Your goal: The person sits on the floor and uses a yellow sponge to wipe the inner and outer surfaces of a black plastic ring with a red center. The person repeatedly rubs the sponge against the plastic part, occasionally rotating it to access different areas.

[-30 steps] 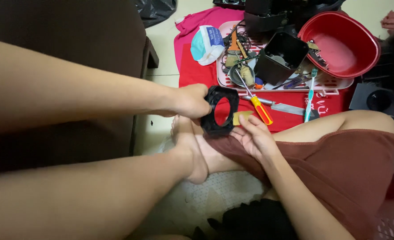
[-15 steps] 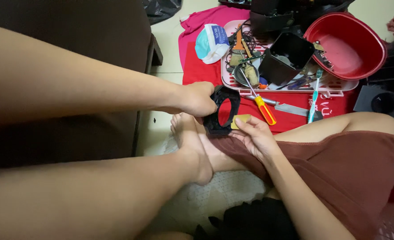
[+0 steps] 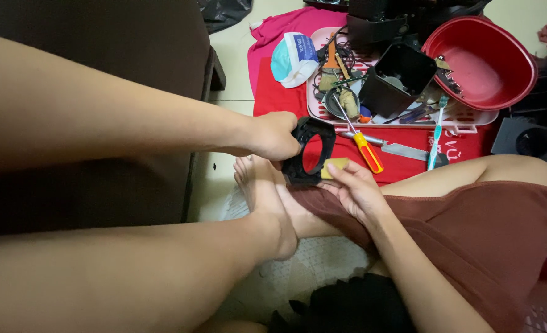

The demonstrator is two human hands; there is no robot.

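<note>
My left hand [image 3: 272,135] grips the left side of a black square plastic frame with a round opening [image 3: 311,151], held upright above my crossed legs. My right hand [image 3: 353,188] holds a small yellowish sponge piece [image 3: 335,166] pressed against the frame's lower right edge. Through the opening the red cloth [image 3: 409,163] shows.
A red-and-yellow screwdriver [image 3: 364,148], a knife blade [image 3: 403,150] and a toothbrush [image 3: 435,139] lie on the red cloth. Behind, a pink tray [image 3: 464,118] holds a black box [image 3: 397,80] and small parts. A red basin [image 3: 480,55] stands far right, dark furniture [image 3: 100,31] at left.
The yellowish piece in my right hand has moved up against the frame's lower edge. The frame stays in my left hand, barely shifted.
</note>
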